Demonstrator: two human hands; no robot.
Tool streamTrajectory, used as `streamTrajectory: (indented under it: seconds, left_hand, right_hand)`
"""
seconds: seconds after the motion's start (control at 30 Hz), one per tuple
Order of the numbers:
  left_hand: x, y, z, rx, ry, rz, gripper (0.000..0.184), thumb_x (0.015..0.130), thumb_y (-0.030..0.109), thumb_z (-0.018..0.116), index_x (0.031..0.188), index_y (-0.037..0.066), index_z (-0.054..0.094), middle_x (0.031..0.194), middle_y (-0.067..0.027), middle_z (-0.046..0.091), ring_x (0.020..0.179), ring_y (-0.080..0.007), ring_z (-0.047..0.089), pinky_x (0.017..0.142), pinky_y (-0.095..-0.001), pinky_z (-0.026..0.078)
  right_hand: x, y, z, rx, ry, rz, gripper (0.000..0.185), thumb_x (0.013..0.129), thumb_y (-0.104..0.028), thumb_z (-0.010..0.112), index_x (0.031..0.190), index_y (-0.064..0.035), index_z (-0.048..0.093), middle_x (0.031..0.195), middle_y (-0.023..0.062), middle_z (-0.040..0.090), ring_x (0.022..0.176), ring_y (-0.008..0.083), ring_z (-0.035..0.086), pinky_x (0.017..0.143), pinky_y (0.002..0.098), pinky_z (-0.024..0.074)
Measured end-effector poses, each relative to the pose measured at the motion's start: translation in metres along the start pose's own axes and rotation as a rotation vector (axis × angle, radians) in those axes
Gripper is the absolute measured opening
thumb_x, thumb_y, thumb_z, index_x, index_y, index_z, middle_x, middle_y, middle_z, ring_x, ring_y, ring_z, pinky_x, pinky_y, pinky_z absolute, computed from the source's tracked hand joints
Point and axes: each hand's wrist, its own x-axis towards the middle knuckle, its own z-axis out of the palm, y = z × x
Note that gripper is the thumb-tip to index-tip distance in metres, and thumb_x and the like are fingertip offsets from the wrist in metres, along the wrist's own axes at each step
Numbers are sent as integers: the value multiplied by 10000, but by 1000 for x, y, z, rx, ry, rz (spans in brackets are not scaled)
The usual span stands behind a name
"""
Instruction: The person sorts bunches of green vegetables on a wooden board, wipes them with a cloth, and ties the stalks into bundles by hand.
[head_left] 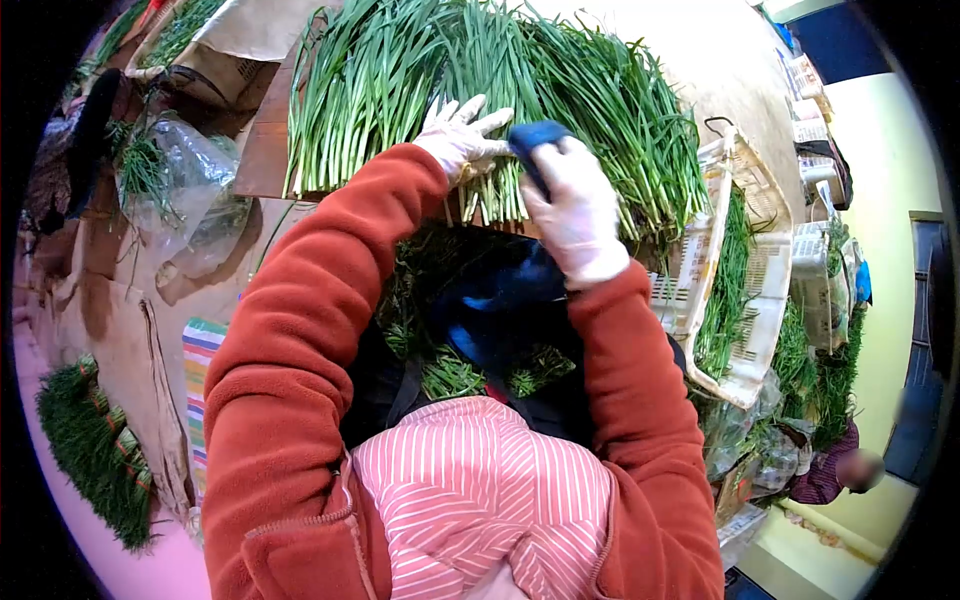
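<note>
Under the spread left hand (462, 138): long greens (480, 60), laid out, seemingly untied.
Clasps a dark-blue object (533, 138) in the right hand (580, 210); right of it, more greens (727, 285), untouched, in a crate (768, 305).

No text, label, brand, number or sign can be read anywhere here.
</note>
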Motion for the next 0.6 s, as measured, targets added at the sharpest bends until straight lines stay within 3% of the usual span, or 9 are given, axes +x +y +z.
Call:
streamTrajectory:
  seconds: [0.07, 0.1, 0.13, 0.17, 0.2, 0.33, 0.4, 0.5, 0.6]
  left_hand:
    - [6, -1, -9, -178, -140, -186, 423, 868, 355, 510, 1268, 470, 432, 1489, 6, 215, 1381, -322, 107, 1103, -508, 56]
    - [1, 1, -19, -38, -191, -59, 397, 883, 412, 467, 1269, 491, 418, 1490, 3, 209, 1382, -319, 108, 1103, -510, 52]
    - [0, -3, -13, -25, -190, -73, 395, 880, 446, 453, 1269, 500, 411, 1491, 1, 208, 1381, -322, 108, 1110, -484, 60]
    - [1, -5, -3, -28, -192, -68, 395, 880, 446, 453, 1269, 500, 411, 1491, 1, 208, 1381, -322, 108, 1110, -484, 60]
    - [3, -9, 5, -72, -139, -65, 389, 898, 390, 442, 1270, 500, 410, 1489, 0, 213, 1381, -321, 111, 1117, -449, 66]
    - [-2, -5, -4, -85, -106, -24, 422, 920, 269, 440, 1271, 501, 408, 1487, 9, 217, 1380, -315, 119, 1125, -418, 80]
    - [0, -10, 6, -62, -65, -31, 449, 910, 243, 462, 1272, 501, 406, 1487, 19, 217, 1379, -318, 123, 1124, -421, 95]
    - [0, -7, 0, -118, -125, -33, 478, 893, 217, 491, 1275, 493, 410, 1491, 18, 207, 1379, -322, 125, 1119, -441, 110]
    - [1, -13, -3, -122, -162, -12, 491, 887, 206, 504, 1274, 493, 412, 1490, 15, 211, 1378, -324, 127, 1118, -445, 110]
  right_hand:
    - [11, 1, 32, -166, -175, -123, 340, 740, -51, 562, 1067, -137, 591, 1042, 121, 549, 886, 289, 554, 759, 378, 473]
    - [-10, 20, 69, -181, -236, -101, 285, 767, -85, 535, 1041, -143, 584, 999, 101, 548, 859, 284, 551, 735, 392, 461]
    - [-27, 35, 100, -198, -296, -77, 234, 795, -118, 507, 1015, -149, 578, 956, 81, 547, 832, 278, 548, 711, 405, 448]
    - [-31, 18, 71, -328, -396, -190, 278, 771, -99, 506, 1027, -174, 582, 982, 57, 524, 888, 247, 537, 725, 391, 444]
    - [-50, 26, 73, -328, -360, -200, 303, 771, -86, 502, 1042, -190, 588, 998, 39, 504, 932, 223, 524, 715, 380, 444]
    - [-87, 28, 32, -381, -562, -164, 368, 745, -37, 500, 1051, -206, 613, 946, 36, 549, 858, 235, 544, 685, 373, 443]
    - [-68, 13, -1, -240, -425, -91, 376, 659, -21, 564, 983, -202, 631, 871, 24, 571, 771, 239, 546, 641, 359, 439]
    - [-21, -15, -1, -196, -148, -161, 332, 648, -20, 566, 944, -163, 611, 869, 32, 571, 731, 231, 545, 623, 363, 442]
    - [-6, -2, 83, -242, -242, -75, 159, 811, -151, 543, 966, -144, 578, 850, 70, 563, 743, 261, 556, 635, 395, 447]
